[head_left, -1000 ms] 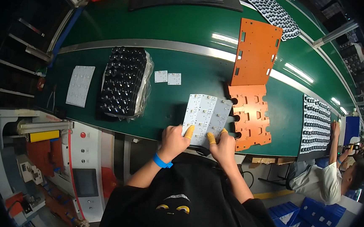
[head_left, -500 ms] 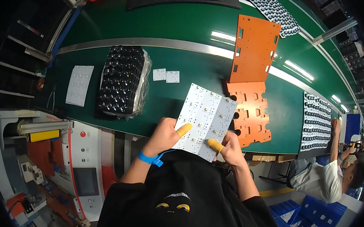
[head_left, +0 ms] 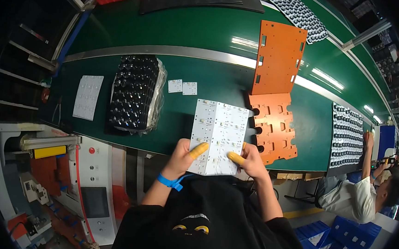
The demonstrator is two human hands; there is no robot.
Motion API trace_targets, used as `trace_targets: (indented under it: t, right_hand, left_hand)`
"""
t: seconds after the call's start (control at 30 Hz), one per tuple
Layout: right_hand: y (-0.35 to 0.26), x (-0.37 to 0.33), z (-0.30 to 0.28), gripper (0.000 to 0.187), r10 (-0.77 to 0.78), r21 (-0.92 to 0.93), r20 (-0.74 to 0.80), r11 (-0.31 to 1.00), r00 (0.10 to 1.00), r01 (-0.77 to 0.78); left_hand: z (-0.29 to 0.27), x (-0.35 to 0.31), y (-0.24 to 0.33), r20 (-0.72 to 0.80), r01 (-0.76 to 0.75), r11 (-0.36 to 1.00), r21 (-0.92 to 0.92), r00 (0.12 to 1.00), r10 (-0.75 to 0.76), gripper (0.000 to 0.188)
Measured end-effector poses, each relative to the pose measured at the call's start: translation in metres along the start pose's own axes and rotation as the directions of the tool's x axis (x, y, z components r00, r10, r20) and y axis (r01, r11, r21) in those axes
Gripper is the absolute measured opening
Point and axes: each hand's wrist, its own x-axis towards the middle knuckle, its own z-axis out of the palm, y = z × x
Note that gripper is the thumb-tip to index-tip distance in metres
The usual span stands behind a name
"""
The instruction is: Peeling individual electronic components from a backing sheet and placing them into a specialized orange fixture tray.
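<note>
Between my hands is a white circuit board panel (head_left: 227,126) with small parts in rows, bent along a lengthwise line left of its middle. My left hand (head_left: 184,156) grips its lower left edge, the thumb in a yellow finger cot lying on the face. My right hand (head_left: 248,161) grips the lower right edge, also with a yellow cot on the thumb. Fingers behind the panel are hidden. A blue strap (head_left: 170,182) circles my left wrist. Just beyond the panel's right side lies an orange slotted fixture (head_left: 273,125) with an upright-looking orange plate (head_left: 280,58) joined at its far edge.
Left on the green bench lie a stack of black lens trays (head_left: 134,92) in clear wrap, another white panel (head_left: 88,97) and two small white boards (head_left: 182,87). A lens-covered sheet (head_left: 347,135) lies at right, beside a co-worker (head_left: 356,195). A machine (head_left: 95,196) stands at lower left.
Both hands have turned the panel from a tilt to nearly upright in the picture and brought it slightly left. Its fold line now shows more clearly.
</note>
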Motion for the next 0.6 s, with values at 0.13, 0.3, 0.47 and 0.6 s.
trace_targets:
  t: [0.13,0.3,0.47,0.6]
  right_hand:
    - [0.011,0.027,0.023,0.033,-0.260,-0.696,-0.316,0.718,0.912,-0.036]
    - [-0.023,0.009,0.025,0.028,-0.038,-0.027,-0.042,0.999,0.998,0.037]
    - [0.012,0.016,0.017,0.022,-0.237,0.327,0.318,0.936,0.918,0.128]
    - [-0.004,0.033,0.021,0.020,-0.038,0.049,0.006,0.998,0.999,0.038]
  left_hand:
    - [0.004,0.019,0.002,-0.195,0.045,0.415,0.909,0.925,0.325,0.023]
    - [-0.023,0.011,0.012,-0.107,-0.080,0.866,0.493,0.983,0.152,0.026]
    - [-0.017,-0.010,0.002,0.124,-0.186,0.913,-0.363,0.961,0.246,0.032]
    - [-0.031,0.012,0.003,-0.074,-0.033,0.999,0.036,0.997,0.035,0.023]
